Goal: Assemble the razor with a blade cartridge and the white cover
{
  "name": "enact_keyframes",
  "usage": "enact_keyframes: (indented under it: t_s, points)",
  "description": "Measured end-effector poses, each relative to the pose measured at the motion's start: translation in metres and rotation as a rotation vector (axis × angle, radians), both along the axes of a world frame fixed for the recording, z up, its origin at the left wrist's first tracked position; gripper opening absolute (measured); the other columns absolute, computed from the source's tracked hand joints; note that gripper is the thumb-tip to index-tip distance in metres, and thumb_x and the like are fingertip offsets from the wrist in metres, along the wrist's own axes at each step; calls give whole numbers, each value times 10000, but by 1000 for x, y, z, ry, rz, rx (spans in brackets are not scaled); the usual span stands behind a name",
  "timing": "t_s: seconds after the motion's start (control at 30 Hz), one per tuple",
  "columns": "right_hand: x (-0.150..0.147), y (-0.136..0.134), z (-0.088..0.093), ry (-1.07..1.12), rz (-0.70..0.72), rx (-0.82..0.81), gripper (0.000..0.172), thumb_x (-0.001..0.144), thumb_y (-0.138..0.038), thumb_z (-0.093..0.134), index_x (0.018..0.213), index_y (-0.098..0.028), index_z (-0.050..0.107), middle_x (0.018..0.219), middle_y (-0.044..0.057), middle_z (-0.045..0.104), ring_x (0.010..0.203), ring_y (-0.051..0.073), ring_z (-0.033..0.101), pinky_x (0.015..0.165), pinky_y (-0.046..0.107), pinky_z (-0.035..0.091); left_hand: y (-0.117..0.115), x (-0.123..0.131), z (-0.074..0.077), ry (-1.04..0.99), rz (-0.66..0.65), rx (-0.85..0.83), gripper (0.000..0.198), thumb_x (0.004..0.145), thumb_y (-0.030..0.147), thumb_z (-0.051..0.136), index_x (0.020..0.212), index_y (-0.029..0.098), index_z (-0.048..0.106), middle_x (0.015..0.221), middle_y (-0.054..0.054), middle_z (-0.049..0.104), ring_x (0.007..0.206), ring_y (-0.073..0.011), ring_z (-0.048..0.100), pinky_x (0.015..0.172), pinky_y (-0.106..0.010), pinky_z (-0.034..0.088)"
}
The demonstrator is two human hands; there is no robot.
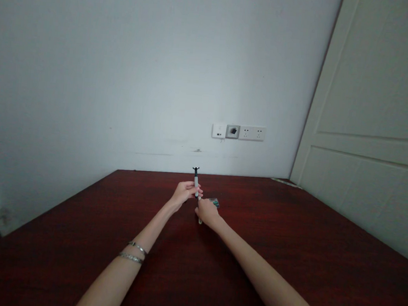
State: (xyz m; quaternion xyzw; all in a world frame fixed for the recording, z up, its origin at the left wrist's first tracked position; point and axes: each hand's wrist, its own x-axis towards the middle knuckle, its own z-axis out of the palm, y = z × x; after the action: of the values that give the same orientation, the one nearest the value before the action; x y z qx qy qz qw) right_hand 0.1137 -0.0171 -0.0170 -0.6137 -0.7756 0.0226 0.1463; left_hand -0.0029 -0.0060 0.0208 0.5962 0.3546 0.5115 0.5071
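Note:
Both my arms reach out over a dark red wooden table (pixel 288 255). My left hand (pixel 185 191) is closed around a slim white tube with a black top, like a small syringe (pixel 196 178), held upright. My right hand (pixel 206 212) is closed just below and to the right of it, pinching the tube's lower end; a pale tip pokes out under this hand. A small green and dark object (pixel 214 201) lies on the table just behind my right hand. Two silver bangles (pixel 134 252) sit on my left forearm.
A white wall stands behind the table with a row of sockets (pixel 238 132) above the far edge. A pale panelled door (pixel 373 130) rises along the right side. A thin light strip (pixel 287 182) lies at the table's far right corner.

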Motion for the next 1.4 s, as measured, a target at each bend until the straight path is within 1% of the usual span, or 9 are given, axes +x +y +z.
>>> enact_keyframes:
  t_s: [0.17, 0.37, 0.6, 0.77, 0.87, 0.97, 1.03, 1.23, 1.4]
  points:
    - [2, 0, 1, 26, 15, -13, 257, 759, -156, 504, 965, -74, 633, 963, 198, 649, 892, 251, 630, 733, 292, 457, -1, 0, 0, -9, -9, 5, 264, 680, 254, 687, 858, 73, 613, 763, -115, 679, 636, -156, 640, 651, -286, 499]
    - [11, 6, 10, 76, 52, 15, 257, 745, -192, 500, 939, -90, 634, 954, 178, 658, 892, 246, 624, 717, 265, 433, 3, -1, -3, -21, -1, 4, 261, 674, 249, 692, 854, 75, 617, 775, -123, 681, 669, -168, 646, 649, -284, 499]
    - [35, 18, 17, 352, 155, 137, 166, 720, -204, 508, 800, -148, 642, 726, 75, 662, 656, 160, 596, 579, 211, 364, 5, -2, -4, -25, -8, 4, 263, 676, 262, 696, 841, 75, 611, 766, -121, 684, 659, -164, 647, 675, -303, 507]
    - [53, 25, 20, 495, 94, 240, 149, 698, -158, 493, 752, -147, 631, 599, 16, 593, 554, 117, 521, 530, 197, 344, 5, -3, -4, 4, -1, -11, 265, 686, 247, 689, 865, 73, 603, 780, -129, 685, 673, -174, 654, 658, -290, 502]
    - [64, 27, 20, 627, 120, 211, 221, 715, -131, 455, 825, -148, 646, 617, 9, 594, 549, 109, 531, 517, 190, 369, 5, -3, -5, 19, 3, -12, 256, 694, 243, 681, 868, 73, 601, 788, -130, 684, 683, -177, 657, 655, -283, 497]
    - [74, 29, 19, 784, 146, 126, 304, 759, -160, 422, 976, -134, 633, 646, 16, 606, 499, 101, 530, 476, 192, 393, 6, -3, -6, 42, 20, -5, 233, 699, 231, 670, 859, 76, 599, 793, -132, 682, 682, -181, 658, 640, -275, 487]
    - [80, 30, 19, 849, 150, 140, 352, 767, -183, 429, 1064, -120, 607, 677, 25, 619, 481, 97, 523, 477, 201, 412, 7, -3, -8, 59, 32, -3, 213, 697, 217, 666, 844, 80, 596, 804, -134, 680, 672, -180, 658, 619, -265, 475]
    - [95, 25, 30, 816, 233, 299, 402, 745, -261, 523, 1118, -145, 617, 750, 36, 672, 618, 138, 565, 624, 254, 453, 11, -7, -16, 135, 47, 34, 161, 684, 178, 648, 804, 99, 576, 746, -100, 670, 630, -167, 650, 558, -229, 421]
    - [99, 16, 42, 837, 314, 267, 377, 778, -370, 524, 1057, -154, 658, 870, 65, 698, 754, 182, 606, 696, 286, 460, 14, -10, -22, 175, 29, 99, 166, 692, 108, 581, 856, 117, 553, 688, -46, 648, 616, -144, 640, 577, -225, 421]
